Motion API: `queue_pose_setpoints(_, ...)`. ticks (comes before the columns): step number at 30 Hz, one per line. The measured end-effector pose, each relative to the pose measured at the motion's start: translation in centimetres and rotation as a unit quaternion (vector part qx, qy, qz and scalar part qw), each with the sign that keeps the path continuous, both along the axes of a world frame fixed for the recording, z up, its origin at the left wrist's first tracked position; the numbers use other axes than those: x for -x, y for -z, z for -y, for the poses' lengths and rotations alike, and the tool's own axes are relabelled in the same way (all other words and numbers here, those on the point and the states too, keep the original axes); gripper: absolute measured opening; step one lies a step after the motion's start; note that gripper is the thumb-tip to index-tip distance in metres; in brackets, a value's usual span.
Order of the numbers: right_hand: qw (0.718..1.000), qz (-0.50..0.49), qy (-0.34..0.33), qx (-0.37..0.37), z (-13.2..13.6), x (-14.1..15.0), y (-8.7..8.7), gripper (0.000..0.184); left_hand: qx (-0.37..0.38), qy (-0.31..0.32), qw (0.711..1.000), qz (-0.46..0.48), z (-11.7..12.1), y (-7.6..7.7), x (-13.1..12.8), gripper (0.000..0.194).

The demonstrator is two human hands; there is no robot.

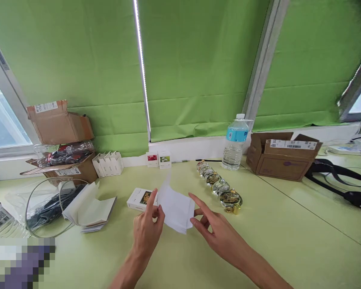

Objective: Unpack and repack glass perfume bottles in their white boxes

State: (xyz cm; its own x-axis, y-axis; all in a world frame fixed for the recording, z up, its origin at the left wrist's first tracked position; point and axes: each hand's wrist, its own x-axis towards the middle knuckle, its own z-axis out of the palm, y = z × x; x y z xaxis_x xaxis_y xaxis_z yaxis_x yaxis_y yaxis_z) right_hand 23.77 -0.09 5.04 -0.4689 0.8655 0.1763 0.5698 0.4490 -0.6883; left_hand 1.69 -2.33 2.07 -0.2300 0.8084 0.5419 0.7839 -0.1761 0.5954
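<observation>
Thin white paper sheets [173, 206] stand a little fanned between my hands, one corner curling up at the top left. My left hand [147, 226] grips their left edge, thumb against the paper and index finger raised beside it. At the right edge, the index finger and thumb of my right hand [212, 224] are spread apart, their tips at the paper. Part of its other fingers is hidden. Just behind my left hand lies a small white box [136, 199] with a dark picture on its face.
Folded papers [92, 210] and a plastic-wrapped dark item [46, 210] lie left. Cardboard boxes [58, 124], white cartons [108, 164] and two small picture boxes [165, 160] stand behind. Shiny gold-and-silver ornaments [219, 186], a water bottle [233, 148], an open carton [279, 158] and black straps [343, 180] are right.
</observation>
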Motion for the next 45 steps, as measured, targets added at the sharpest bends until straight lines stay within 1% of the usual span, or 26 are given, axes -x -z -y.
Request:
queue_pose_setpoints(3,1.0,0.0,-0.006,-0.018,-0.2,0.1,0.2,0.045,-0.015,0.022,1.0,0.004,0.3,-0.1,-0.3,0.058)
queue_pose_setpoints(5,1.0,-0.019,0.0,-0.017,-0.5,0.3,0.6,0.044,-0.022,0.04,0.999,0.017,0.4,0.0,-0.2,0.059)
queue_pose_setpoints(7,0.998,-0.062,0.013,0.011,-0.7,0.4,1.0,0.042,-0.018,0.058,0.998,0.032,0.3,0.0,0.0,0.054)
queue_pose_setpoints(9,0.991,-0.121,0.029,0.058,-0.9,0.5,1.2,0.043,-0.001,0.077,0.996,0.053,0.2,-0.1,0.1,0.046)
queue_pose_setpoints(11,0.977,-0.182,0.044,0.099,-1.0,0.4,1.2,0.047,0.028,0.089,0.99,0.104,0.1,-0.3,0.0,0.04)
queue_pose_setpoints(12,0.971,-0.207,0.047,0.113,-1.1,0.3,1.2,0.048,0.047,0.094,0.984,0.144,0.1,-0.4,-0.1,0.039)
queue_pose_setpoints(13,0.964,-0.228,0.047,0.125,-1.2,0.2,1.2,0.048,0.068,0.103,0.974,0.191,0.0,-0.5,-0.3,0.041)
queue_pose_setpoints(14,0.959,-0.246,0.045,0.135,-1.3,0.0,1.2,0.048,0.092,0.121,0.959,0.239,-0.1,-0.6,-0.4,0.047)
queue_pose_setpoints(16,0.95,-0.27,0.039,0.151,-1.6,-0.2,1.2,0.049,0.129,0.173,0.917,0.334,-0.3,-0.5,-0.7,0.066)
queue_pose_setpoints(18,0.944,-0.286,0.038,0.16,-2.0,-0.5,1.3,0.05,0.143,0.224,0.868,0.419,-0.5,-0.4,-0.9,0.081)
queue_pose_setpoints(20,0.94,-0.296,0.04,0.163,-2.2,-0.7,1.4,0.051,0.138,0.247,0.832,0.476,-0.6,-0.3,-1.0,0.09)
queue_pose_setpoints(22,0.94,-0.297,0.041,0.162,-2.4,-0.7,1.5,0.051,0.128,0.256,0.819,0.497,-0.5,-0.3,-1.1,0.093)
queue_pose_setpoints(23,0.942,-0.293,0.038,0.16,-2.4,-0.7,1.6,0.051,0.121,0.256,0.821,0.496,-0.5,-0.3,-1.2,0.092)
queue_pose_setpoints(25,0.948,-0.276,0.028,0.154,-2.3,-0.6,1.6,0.052,0.107,0.246,0.837,0.478,-0.4,-0.5,-1.2,0.087)
queue_pose_setpoints(28,0.961,-0.238,0.007,0.143,-2.1,-0.5,1.6,0.052,0.081,0.213,0.866,0.445,-0.6,-0.9,-0.4,0.08)
queue_pose_setpoints(30,0.967,-0.21,0.001,0.142,-1.9,-0.6,1.5,0.049,0.058,0.175,0.891,0.414,-1.0,-1.2,1.0,0.078)
queue_pose_setpoints(32,0.971,-0.187,0.0,0.146,-1.9,-0.7,1.5,0.047,0.038,0.114,0.927,0.357,-1.4,-1.7,3.2,0.075)
queue_pose_setpoints(34,0.975,-0.167,0.0,0.15,-1.9,-0.7,1.5,0.047,0.011,0.023,0.961,0.275,-1.6,-2.4,6.0,0.069)
queue_pose_setpoints(36,0.978,-0.146,-0.002,0.148,-1.9,-0.8,1.4,0.046,-0.018,-0.051,0.975,0.215,-1.4,-3.1,9.0,0.063)
queue_pose_setpoints(38,0.982,-0.13,-0.007,0.14,-1.8,-0.8,1.1,0.045,-0.033,-0.119,0.981,0.15,-0.6,-3.6,12.0,0.058)
queue_pose_setpoints(39,0.983,-0.125,-0.01,0.135,-1.6,-0.8,1.0,0.045,-0.03,-0.156,0.982,0.102,-0.1,-3.7,13.5,0.056)
queue_pose_setpoints(40,0.984,-0.12,-0.014,0.129,-1.5,-0.8,0.9,0.044,-0.03,-0.2,0.978,0.055,0.5,-3.6,14.8,0.052)
queue_pose_setpoints(41,0.986,-0.115,-0.017,0.123,-1.4,-0.8,0.9,0.044,-0.033,-0.232,0.972,0.013,1.1,-3.4,16.1,0.05)
queue_pose_setpoints(43,0.989,-0.107,-0.024,0.104,-1.2,-0.8,0.8,0.043,-0.039,-0.301,0.951,-0.061,2.2,-2.7,18.2,0.046)
queue_pose_setpoints(45,0.991,-0.099,-0.026,0.084,-1.1,-0.8,0.9,0.042,-0.04,-0.342,0.932,-0.117,2.8,-1.9,19.7,0.043)
